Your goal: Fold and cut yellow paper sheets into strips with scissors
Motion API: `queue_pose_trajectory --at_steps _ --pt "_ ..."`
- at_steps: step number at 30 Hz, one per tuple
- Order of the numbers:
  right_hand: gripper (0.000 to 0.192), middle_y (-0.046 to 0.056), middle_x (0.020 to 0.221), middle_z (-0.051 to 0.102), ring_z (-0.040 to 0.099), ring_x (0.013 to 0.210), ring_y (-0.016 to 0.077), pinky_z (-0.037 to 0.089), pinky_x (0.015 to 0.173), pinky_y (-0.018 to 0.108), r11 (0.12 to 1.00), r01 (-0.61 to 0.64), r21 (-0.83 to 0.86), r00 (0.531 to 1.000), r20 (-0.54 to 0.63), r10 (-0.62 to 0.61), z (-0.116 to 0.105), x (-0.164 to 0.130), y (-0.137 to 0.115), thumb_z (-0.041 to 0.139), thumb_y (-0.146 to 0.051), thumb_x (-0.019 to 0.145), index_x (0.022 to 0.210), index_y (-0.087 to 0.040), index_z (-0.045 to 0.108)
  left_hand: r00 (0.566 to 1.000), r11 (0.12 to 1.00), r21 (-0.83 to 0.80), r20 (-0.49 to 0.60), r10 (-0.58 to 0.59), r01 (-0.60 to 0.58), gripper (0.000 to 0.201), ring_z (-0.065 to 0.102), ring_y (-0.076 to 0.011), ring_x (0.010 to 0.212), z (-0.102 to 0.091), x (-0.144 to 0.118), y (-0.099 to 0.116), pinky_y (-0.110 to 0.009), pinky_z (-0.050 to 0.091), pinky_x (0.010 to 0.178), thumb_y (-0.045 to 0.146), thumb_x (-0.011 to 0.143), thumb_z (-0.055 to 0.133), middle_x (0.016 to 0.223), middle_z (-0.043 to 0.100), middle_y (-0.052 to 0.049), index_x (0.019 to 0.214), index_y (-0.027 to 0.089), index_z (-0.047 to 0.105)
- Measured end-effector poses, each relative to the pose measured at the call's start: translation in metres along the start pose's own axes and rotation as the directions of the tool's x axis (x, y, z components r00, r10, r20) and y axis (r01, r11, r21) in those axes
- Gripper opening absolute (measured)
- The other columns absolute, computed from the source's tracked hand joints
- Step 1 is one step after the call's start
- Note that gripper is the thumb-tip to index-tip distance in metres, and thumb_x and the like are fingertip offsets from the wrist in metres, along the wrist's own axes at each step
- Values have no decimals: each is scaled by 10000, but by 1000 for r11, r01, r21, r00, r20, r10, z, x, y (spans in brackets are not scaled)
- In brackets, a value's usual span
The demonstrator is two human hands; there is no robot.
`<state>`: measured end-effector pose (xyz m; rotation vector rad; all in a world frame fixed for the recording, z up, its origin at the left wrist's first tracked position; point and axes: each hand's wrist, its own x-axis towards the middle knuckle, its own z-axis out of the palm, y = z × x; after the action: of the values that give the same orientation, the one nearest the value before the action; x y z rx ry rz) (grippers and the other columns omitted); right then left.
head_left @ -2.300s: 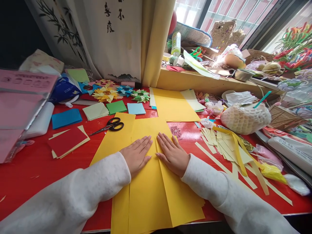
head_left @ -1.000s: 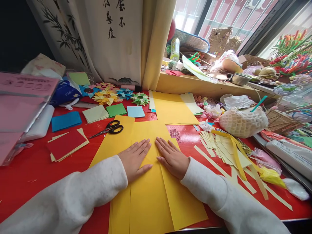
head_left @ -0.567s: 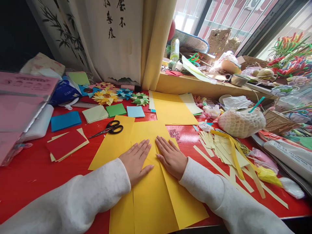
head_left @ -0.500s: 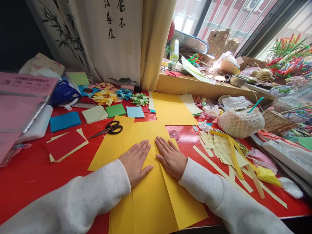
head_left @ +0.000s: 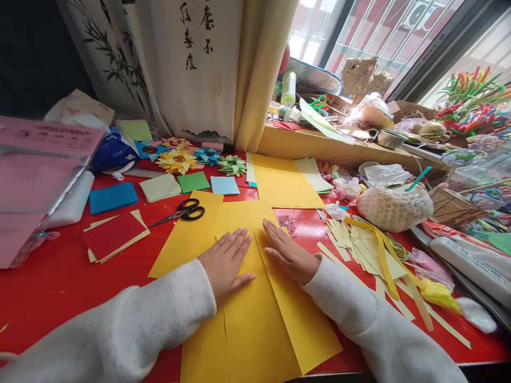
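Yellow paper sheets (head_left: 255, 335) lie overlapping on the red table in front of me. My left hand (head_left: 227, 263) rests flat on them, fingers stretched forward and thumb pointing right. To its right, my right hand (head_left: 290, 252) is over the right-hand part of the paper, fingers extended and tilted on edge; whether it presses on the sheet I cannot tell. A long edge or fold line runs down the paper between the two hands. Black-handled scissors (head_left: 186, 210) lie partly on the yellow paper, beyond my left hand.
Left are red and cream squares (head_left: 115, 236), a blue stack (head_left: 114, 198) and a pink folder (head_left: 35, 191). Folded paper stars (head_left: 178, 159) sit at the back. Cream paper strips (head_left: 359, 244) and a netted white bundle (head_left: 395, 206) lie right, below a cluttered windowsill (head_left: 339, 141).
My right hand has shifted slightly right and turned more onto its edge. My left hand stays flat on the paper. The whole view has shifted a little.
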<state>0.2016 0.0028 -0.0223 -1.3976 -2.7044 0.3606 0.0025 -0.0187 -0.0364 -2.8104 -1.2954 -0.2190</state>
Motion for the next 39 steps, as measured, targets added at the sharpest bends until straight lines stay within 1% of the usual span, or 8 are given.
queue_pose_trajectory --at_steps 2,5,9,12,17,21,26,39 --pt "613 100 1346 128 74 1233 167 179 1000 384 1000 20 24 999 29 -21 -5 -2 2 134 -479 825 1297 -89 104 999 999 1 19 35 -35 658 167 -214 1221 -2 3 -10 -361 132 988 542 779 183 1329 237 -90 1263 102 255" --pt "620 95 1339 163 102 1231 187 175 1000 401 995 103 -3 991 88 -103 -3 -3 1 158 -501 813 1286 -101 177 993 994 23 52 102 -103 586 157 -206 1224 -7 8 -28 -373 99 991 511 799 186 1326 256 -52 1251 152 288" --pt "700 121 1338 153 94 1232 205 179 1002 401 988 146 -41 989 25 -145 8 1 0 246 -550 773 1277 -68 193 991 991 44 61 122 -125 556 146 -195 1228 -10 13 -39 -357 111 988 474 817 181 1338 220 -64 1249 141 291" --pt "715 129 1337 161 90 1234 193 181 1009 371 986 160 -45 987 -17 -161 13 5 1 274 -556 763 1269 -55 213 988 993 6 97 121 -122 606 179 -183 1220 -6 12 -35 -349 124 986 523 793 184 1335 232 -53 1267 149 245" --pt "525 80 1348 147 72 1236 159 165 1017 359 992 42 -120 993 -108 -55 17 8 -4 183 -390 847 1289 -108 162 991 998 -21 116 60 -58 608 148 -170 1229 -1 7 -27 -335 107 988 522 795 134 1347 194 -38 1285 166 190" --pt "487 67 1351 143 75 1236 159 170 1015 352 986 14 -164 992 -119 -34 19 7 -9 172 -330 854 1290 -113 161 993 1000 -17 118 21 -19 595 134 -176 1231 -2 5 -24 -337 105 990 509 801 133 1350 184 -35 1286 169 188" --pt "483 75 1348 155 85 1236 164 173 1014 344 981 -13 -195 991 -131 -13 18 6 -12 188 -310 850 1283 -95 186 995 1000 -23 97 18 -16 598 139 -189 1230 -1 4 -20 -348 111 991 507 802 135 1350 187 -44 1286 159 191" --pt "480 79 1340 187 118 1231 179 198 1006 359 985 -30 -173 988 -153 3 17 5 -16 197 -298 844 1280 -97 200 999 999 -27 35 -21 22 596 169 -204 1221 -2 2 -11 -349 142 989 489 804 174 1338 227 -68 1276 130 226"
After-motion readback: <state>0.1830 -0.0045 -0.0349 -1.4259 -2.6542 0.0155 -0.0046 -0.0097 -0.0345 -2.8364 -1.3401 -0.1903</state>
